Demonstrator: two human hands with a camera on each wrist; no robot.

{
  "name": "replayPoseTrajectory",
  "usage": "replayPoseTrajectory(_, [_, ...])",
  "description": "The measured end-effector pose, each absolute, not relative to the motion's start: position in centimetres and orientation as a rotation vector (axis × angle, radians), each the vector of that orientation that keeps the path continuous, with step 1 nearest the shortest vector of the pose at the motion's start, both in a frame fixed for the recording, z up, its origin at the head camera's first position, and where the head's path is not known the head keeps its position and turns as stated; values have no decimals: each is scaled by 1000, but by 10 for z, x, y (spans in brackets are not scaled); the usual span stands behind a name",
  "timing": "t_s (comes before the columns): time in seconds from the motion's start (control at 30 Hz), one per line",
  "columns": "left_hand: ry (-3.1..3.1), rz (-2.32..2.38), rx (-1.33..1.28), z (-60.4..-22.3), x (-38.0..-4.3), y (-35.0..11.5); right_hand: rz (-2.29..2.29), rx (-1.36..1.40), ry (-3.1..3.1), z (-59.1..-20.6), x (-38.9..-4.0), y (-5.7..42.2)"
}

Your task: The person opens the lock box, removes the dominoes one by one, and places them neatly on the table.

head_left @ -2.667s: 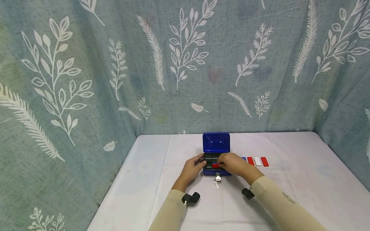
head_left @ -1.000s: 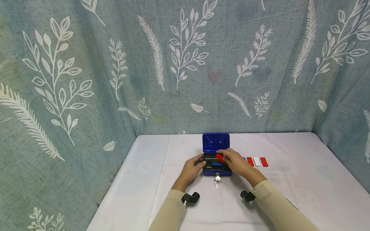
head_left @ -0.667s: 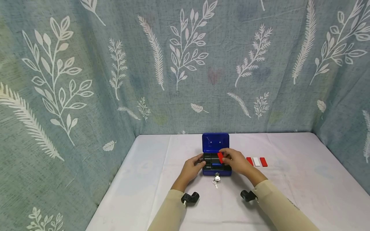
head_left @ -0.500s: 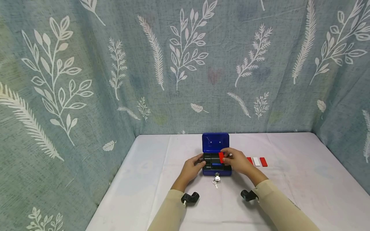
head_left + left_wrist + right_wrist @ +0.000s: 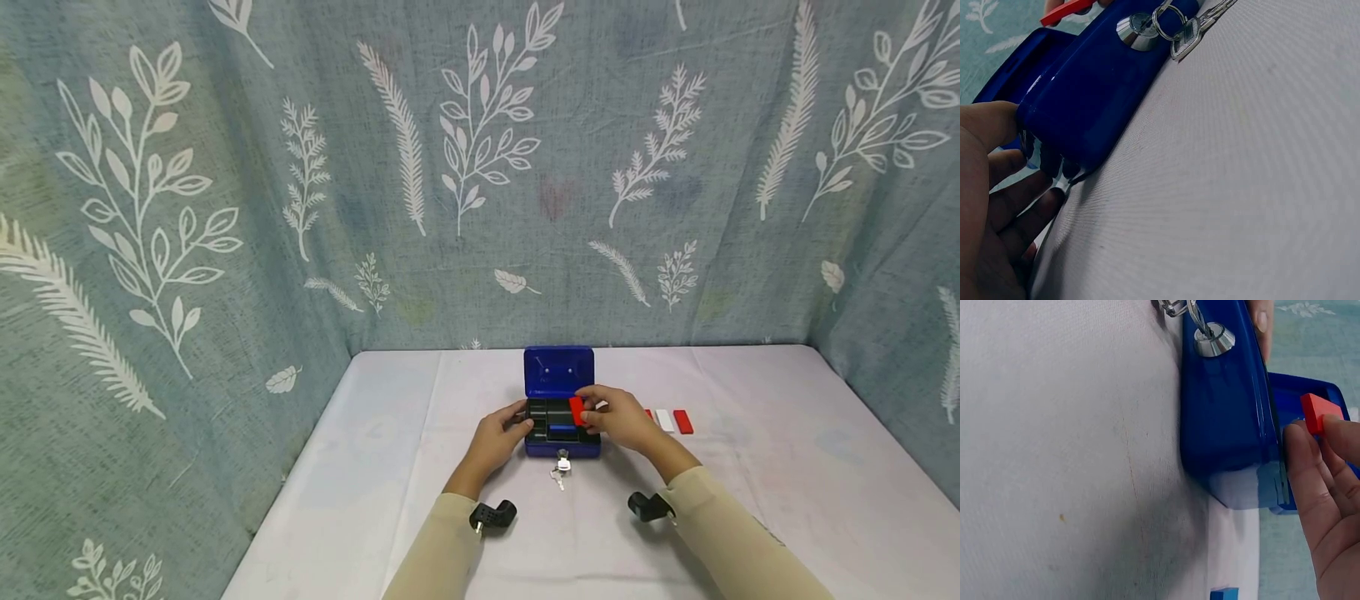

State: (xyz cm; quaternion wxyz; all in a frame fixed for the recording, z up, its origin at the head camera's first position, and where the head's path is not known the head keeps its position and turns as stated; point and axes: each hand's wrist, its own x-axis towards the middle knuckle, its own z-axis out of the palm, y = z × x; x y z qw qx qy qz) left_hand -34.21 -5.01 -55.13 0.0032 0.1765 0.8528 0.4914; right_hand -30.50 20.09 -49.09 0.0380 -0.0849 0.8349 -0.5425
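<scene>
A blue cash box (image 5: 540, 451) stands on the table with its lid (image 5: 558, 372) raised. Inside is a black divided tray (image 5: 557, 410), and a blue block (image 5: 562, 428) lies in its front middle compartment. My left hand (image 5: 497, 439) rests against the box's left side, thumb at the rim; in the left wrist view its fingers reach along the side wall, fairly straight. Above the right part of the tray, my right hand (image 5: 618, 419) pinches a flat red block (image 5: 577, 411) between thumb and fingers. The right wrist view shows this red block (image 5: 1319, 414) tilted.
Keys (image 5: 557, 478) hang from the lock (image 5: 563, 459) on the box's front. Right of the box, a partly hidden red block (image 5: 649, 413), a white block (image 5: 664, 420) and another red block (image 5: 682, 422) lie in a row. The right wrist view shows a blue block (image 5: 1224, 594).
My right hand has lifted the red block out of the front compartment, uncovering the blue block there, then moved it slightly right and turned it more upright. The left hand stays put.
</scene>
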Motion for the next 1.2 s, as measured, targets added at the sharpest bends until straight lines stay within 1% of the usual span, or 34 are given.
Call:
replayPoseTrajectory(0.47, [2673, 1543, 547, -553, -342, -51, -1605, -218, 2630, -494, -302, 220])
replayPoseTrajectory(0.9, [2685, 1536, 552, -553, -343, -50, -1585, -240, 2659, -495, -297, 240])
replayPoseTrajectory(1.2, [2670, 1555, 556, -555, -344, -51, -1538, -186, 2696, -497, -294, 254])
